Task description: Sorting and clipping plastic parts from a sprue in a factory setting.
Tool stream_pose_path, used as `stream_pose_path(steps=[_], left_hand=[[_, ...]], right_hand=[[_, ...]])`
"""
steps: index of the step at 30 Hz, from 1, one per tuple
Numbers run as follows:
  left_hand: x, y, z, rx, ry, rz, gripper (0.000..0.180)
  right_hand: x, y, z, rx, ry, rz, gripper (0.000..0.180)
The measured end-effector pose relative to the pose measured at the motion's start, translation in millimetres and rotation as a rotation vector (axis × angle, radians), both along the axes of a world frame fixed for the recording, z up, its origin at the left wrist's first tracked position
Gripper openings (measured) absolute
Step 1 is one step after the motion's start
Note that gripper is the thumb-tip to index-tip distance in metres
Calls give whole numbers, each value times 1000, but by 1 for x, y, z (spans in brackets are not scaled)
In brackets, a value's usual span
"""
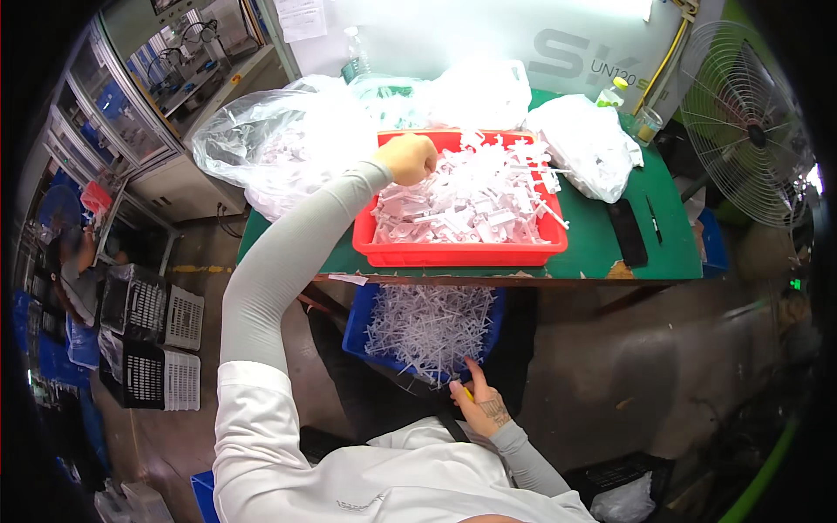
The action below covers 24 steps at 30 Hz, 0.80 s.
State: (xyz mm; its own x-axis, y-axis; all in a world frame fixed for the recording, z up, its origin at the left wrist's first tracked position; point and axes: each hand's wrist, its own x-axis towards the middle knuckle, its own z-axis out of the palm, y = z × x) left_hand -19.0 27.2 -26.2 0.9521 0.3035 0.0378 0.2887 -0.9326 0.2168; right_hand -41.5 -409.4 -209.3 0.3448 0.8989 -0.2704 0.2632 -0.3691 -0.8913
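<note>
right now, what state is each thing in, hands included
Rectangular red plastic tray: heaped with white plastic parts
Rectangular blue plastic bin: filled with thin white plastic pieces
Left hand: fingers curled over the tray; grip hidden
Right hand: holding a small yellow object at the bin's near edge
Clear bottle with yellow cap: capped
Thin black rectangular slab: lying on the green table
Round wire-caged fan: cannot tell whether spinning

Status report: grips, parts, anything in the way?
Left grip curled over red tray, contents unclear. Right grip on yellow object by blue bin. White parts heaped in tray. No visible obstruction.
</note>
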Motion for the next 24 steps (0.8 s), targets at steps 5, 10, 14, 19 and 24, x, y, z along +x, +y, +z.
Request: stream_pose_path(steps=[5, 10, 14, 19, 24], left_hand=[[-9, -10, 47, -408, -444, 221, 19], [-29, -26, 67, -956, -625, 201, 29], [-56, -50, 58, -1286, -782, 99, 33], [-89, -144, 30, -1380, -735, 54, 18], [-124, -227, -7, -1186, -770, 31, 16]], right_hand=[[-6, 0, 8, 11, 84, -38, 69], [-12, 6, 8, 52, 119, -15, 67], [-10, 19, 28, 135, 210, -8, 48], [18, 37, 68, 400, 628, -168, 20], [28, 59, 123, 826, 525, -321, 28]])
